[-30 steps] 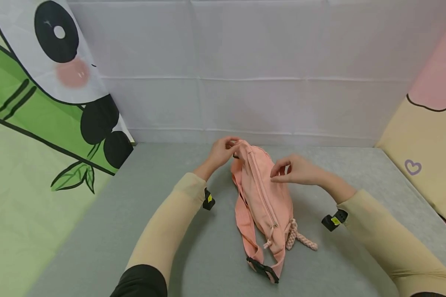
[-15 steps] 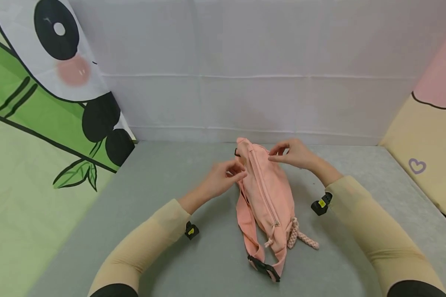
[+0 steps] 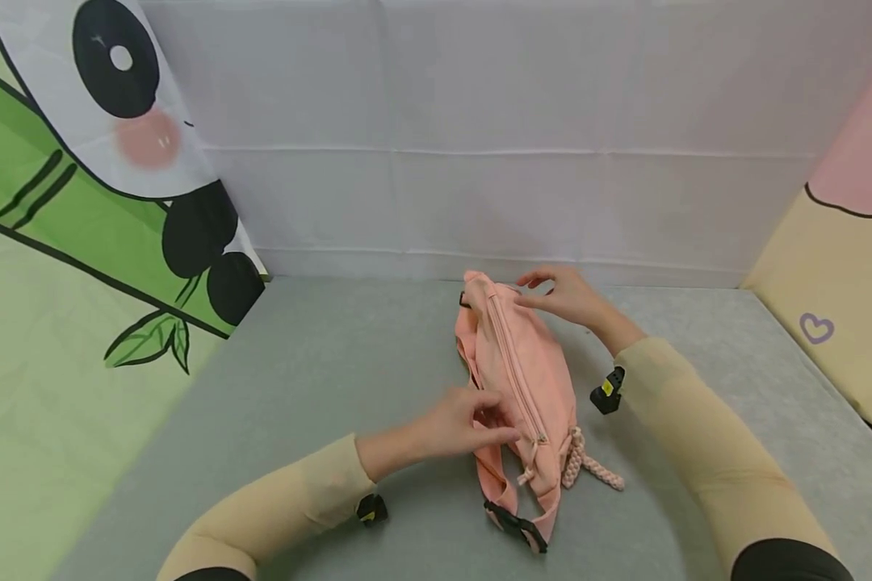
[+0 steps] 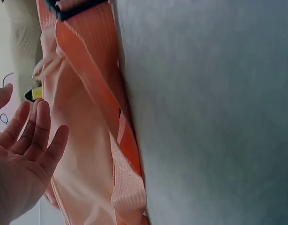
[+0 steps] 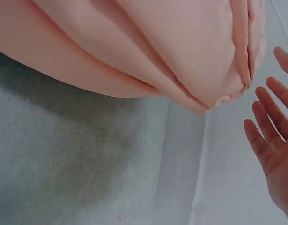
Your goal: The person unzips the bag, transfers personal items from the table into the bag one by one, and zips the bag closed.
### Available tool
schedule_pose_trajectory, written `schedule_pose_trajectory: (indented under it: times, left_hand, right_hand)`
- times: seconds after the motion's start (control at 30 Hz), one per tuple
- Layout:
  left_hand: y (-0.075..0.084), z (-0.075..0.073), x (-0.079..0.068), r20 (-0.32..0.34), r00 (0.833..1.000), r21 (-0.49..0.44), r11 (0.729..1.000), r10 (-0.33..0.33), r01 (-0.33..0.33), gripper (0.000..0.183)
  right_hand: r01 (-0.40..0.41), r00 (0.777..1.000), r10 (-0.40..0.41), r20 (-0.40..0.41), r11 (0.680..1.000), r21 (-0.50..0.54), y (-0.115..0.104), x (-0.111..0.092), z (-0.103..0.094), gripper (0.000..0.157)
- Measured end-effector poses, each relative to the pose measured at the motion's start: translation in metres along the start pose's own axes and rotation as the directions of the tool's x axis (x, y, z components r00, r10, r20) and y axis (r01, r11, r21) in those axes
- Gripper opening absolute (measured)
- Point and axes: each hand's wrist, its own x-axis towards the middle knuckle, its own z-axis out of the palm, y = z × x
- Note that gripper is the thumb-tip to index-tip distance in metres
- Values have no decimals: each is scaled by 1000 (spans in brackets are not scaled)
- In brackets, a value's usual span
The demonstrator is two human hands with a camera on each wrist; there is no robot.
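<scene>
A pink waist bag [image 3: 552, 363] stands on the grey table with a long zipper [image 3: 512, 363] running along its upper side. Its zipper pull [image 3: 529, 472] hangs at the near end, by a braided cord [image 3: 589, 464] and a strap with a black buckle [image 3: 516, 520]. My left hand [image 3: 458, 424] is over the bag's near left side, fingers loosely bent and apart; the left wrist view shows its palm [image 4: 22, 164] holding nothing. At the far right end hovers my right hand [image 3: 563, 294], fingers relaxed, and in the right wrist view its fingers [image 5: 270, 126] are apart from the fabric.
The grey table [image 3: 320, 347] extends around the bag. A pale cloth backdrop [image 3: 480, 194] rises behind it. Printed panels stand at the left [image 3: 116, 266] and right [image 3: 828, 323]. Each sleeve carries a small black wrist camera [image 3: 607, 390].
My left hand has left the bag's far end and come down toward the near zipper end. My right hand has moved up to the far end. The bag stays nearly in place.
</scene>
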Motion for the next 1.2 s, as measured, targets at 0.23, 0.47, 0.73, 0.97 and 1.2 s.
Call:
schedule_pose_trajectory:
  times: [0.23,0.47,0.73,0.97,1.2]
  left_hand:
    - [7,15,-1,97,994,-80,995,-49,57,8]
    - [8,30,10,58,998,36,999,35,-37,13]
    - [3,25,28,249,963,-25,995,105,-101,42]
    - [0,19,36,370,924,45,991,99,-124,28]
    - [-4,21,33,303,946,190,965,116,-179,4]
  right_hand:
    - [18,996,-21,85,999,30,4,9,5,54]
    - [30,991,-36,130,998,48,8,16,10,53]
    - [54,990,-60,125,997,53,11,23,10,47]
    - [42,992,-45,117,999,23,6,26,13,39]
    - [27,996,-30,84,999,34,2,27,13,30]
